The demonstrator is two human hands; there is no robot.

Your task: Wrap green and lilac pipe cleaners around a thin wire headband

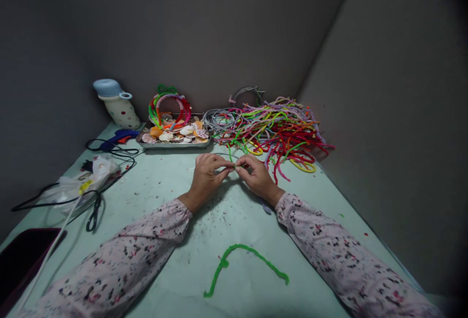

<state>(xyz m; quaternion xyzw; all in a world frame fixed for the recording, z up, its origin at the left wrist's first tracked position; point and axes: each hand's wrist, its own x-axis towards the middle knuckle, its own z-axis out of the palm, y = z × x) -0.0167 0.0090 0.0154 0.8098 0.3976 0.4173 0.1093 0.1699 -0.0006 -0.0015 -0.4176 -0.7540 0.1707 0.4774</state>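
Head: green strand (234,166) prob. btwn L grip (207,173) & R grip (258,176).

Now a rectangular silver metal tray (175,146) is flanked by a cream cylindrical bottle (119,109), left, and multicoloured fuzzy stems (281,125), right.

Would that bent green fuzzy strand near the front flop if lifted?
The green strand would probably hold its bend, since it already lies in an arch. Being so thin, it looks light, and its fuzzy surface suggests little slipping.
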